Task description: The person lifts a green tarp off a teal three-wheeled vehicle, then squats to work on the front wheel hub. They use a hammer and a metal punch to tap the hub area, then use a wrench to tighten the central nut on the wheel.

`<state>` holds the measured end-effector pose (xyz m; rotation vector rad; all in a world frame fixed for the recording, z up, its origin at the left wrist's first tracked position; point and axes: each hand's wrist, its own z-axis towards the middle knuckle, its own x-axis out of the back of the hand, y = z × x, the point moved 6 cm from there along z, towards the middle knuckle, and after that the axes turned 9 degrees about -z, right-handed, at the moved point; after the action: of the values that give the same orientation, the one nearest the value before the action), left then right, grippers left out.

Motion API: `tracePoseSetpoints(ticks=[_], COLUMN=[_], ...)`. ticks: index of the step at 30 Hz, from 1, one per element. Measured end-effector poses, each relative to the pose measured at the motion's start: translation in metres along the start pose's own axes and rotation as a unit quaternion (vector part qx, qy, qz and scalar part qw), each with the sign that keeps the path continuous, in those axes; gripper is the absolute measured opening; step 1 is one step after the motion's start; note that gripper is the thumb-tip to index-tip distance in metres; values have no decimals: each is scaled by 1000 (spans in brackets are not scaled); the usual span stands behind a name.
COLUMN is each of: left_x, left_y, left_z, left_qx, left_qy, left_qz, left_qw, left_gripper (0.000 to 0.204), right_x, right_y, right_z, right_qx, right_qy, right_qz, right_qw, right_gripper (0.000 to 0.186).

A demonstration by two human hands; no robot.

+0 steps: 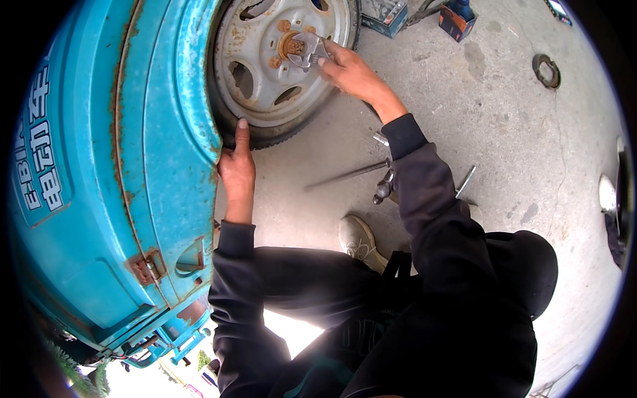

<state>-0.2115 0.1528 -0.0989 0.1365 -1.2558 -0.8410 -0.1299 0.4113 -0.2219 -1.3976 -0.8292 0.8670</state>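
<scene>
A white, rust-spotted wheel [259, 93] with a black tyre sits inside a turquoise vehicle's wheel arch at the top. My left hand [236, 169] grips around the arch's lower edge at the tyre, thumb pointing up against the tyre. My right hand [352, 76] holds a silver metal tool [306, 53] against the rusty hub [292, 48] at the wheel's centre; the tool's exact shape is hard to make out.
The turquoise body [96, 166] fills the left side. On the concrete floor lie a long bar [358, 170], a hammer [383, 187], a chrome rod [466, 180] and a dark ring [547, 70]. Two boxes [454, 21] stand at the top; my shoe [358, 239] is below.
</scene>
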Motion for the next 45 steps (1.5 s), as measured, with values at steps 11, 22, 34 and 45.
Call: tracePoseSetpoints(ticks=[11, 22, 34, 45], left_x=[3, 3, 4, 2], left_y=[4, 10, -2, -2], left_z=[1, 2, 3, -1], left_qx=[-36, -49, -43, 4], left_qy=[10, 30, 6, -10], left_qz=[52, 49, 66, 33], left_qw=[998, 997, 997, 999], left_gripper=[85, 86, 86, 81], right_x=[-4, -1, 1, -2], right_y=[5, 23, 30, 39], right_z=[5, 9, 16, 19], right_qx=[-61, -31, -50, -104], right_qy=[16, -46, -45, -35], right_qz=[21, 101, 172, 221], right_qw=[998, 993, 983, 969], right_gripper=[32, 35, 30, 32])
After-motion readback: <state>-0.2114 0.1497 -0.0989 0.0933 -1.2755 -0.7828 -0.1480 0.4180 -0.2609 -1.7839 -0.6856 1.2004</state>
